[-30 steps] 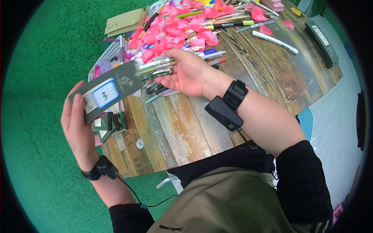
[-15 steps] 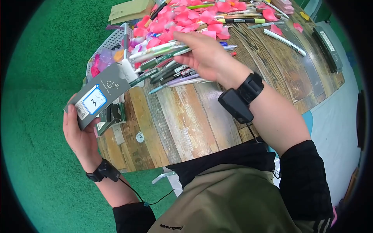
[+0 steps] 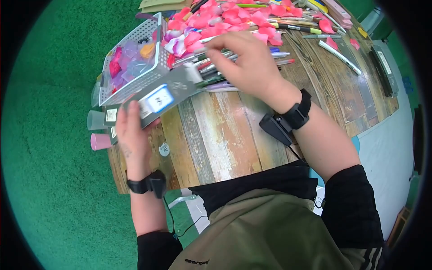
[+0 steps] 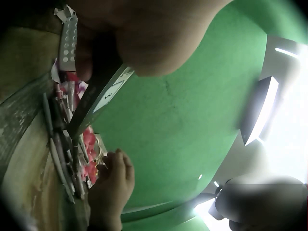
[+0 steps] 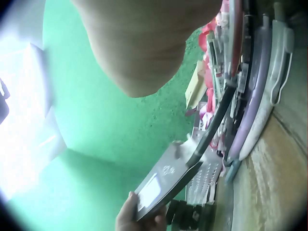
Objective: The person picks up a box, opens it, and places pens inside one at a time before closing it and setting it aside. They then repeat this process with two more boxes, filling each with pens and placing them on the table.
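My left hand (image 3: 133,135) grips the lower end of a grey box (image 3: 177,87) with a blue-edged label. The box tilts toward the pens, its torn white flap (image 3: 193,73) at the upper end. A dark green pen (image 5: 214,118) reaches out of that end in the right wrist view. Over the pens (image 3: 220,85) hovers my right hand (image 3: 252,65), thumb and index finger bent with a gap between their tips and nothing visibly held. The left wrist view shows the right hand (image 4: 113,185) beside the pile with its fingers loosely bent.
A white perforated basket (image 3: 159,51) of colourful items stands behind the box. Pink petals (image 3: 234,17) cover more pens at the back. Dark boxes (image 3: 111,115) and two cups, one pink (image 3: 100,141), are at the left. A black case (image 3: 382,72) lies at the far right.
My left hand and the box have moved right. The right hand first rose with several pens beneath its fingers, then shifted right, its fingers now clear of them. More of the basket shows.
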The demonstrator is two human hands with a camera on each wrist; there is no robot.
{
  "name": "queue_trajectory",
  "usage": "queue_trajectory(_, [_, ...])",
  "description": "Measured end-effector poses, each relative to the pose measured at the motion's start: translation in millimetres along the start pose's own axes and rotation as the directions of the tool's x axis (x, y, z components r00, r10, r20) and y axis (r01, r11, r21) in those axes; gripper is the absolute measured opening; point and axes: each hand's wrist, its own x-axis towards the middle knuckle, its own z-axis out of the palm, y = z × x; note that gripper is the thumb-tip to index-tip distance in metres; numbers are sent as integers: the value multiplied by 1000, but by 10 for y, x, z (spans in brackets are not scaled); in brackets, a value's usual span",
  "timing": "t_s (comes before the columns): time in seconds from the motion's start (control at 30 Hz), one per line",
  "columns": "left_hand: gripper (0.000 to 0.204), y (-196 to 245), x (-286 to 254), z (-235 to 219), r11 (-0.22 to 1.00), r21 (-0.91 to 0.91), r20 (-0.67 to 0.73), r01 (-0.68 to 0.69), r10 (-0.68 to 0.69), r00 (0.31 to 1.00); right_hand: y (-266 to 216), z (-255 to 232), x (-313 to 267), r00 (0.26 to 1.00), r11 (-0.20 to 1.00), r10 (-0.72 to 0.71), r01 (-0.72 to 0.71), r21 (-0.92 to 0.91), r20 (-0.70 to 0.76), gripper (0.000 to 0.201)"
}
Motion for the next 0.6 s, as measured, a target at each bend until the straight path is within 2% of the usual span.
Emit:
queue_trajectory(0.03, [36,-29,-22,29,999,37,60,-18,16,998,-107,22,-34,980,977,117,-142,159,160,21])
queue_trajectory(0.13, [36,-16,-24,15,998,5,24,-62,62,998,-20,173,-175,939,973,-58,129,-189,340,19])
queue_trajectory(0.17, [36,-25,-8,-54,993,31,27,-110,109,994,25,179,-205,937,951,-46,147,-271,347,17])
queue_trajectory(0.27, [37,66,-27,-222,986,-11,-114,-169,167,979,161,140,-167,922,936,-15,149,-318,388,20])
queue_trajectory(0.3, [36,97,-32,-297,986,-27,-126,-162,157,980,174,149,-175,943,949,-65,159,-271,327,20])
queue_trajectory(0.37, [36,102,-104,-354,978,-187,-52,-89,80,995,156,190,-176,968,965,-158,193,-174,197,19])
queue_trajectory(0.4, [36,90,-129,-362,963,-266,-12,-49,48,999,123,217,-170,980,1000,15,-19,20,196,21])
queue_trajectory(0.43, [35,32,-159,-333,931,-365,45,27,-11,999,60,245,-152,955,951,183,-232,207,233,23])
queue_trajectory(0.47, [34,-29,-173,-284,889,-447,124,99,-48,991,16,256,-125,894,823,332,-431,370,302,25])
queue_trajectory(0.5, [34,-78,-198,-194,865,-482,146,140,-79,986,1,231,-98,819,619,363,-569,542,445,33])
queue_trajectory(0.53, [34,-118,-214,-86,836,-517,171,183,-109,979,-35,209,-74,809,570,365,-585,576,460,35])
queue_trajectory(0.6, [33,-190,-172,186,860,-468,154,204,-148,977,-114,100,-43,786,481,381,-618,621,487,38])
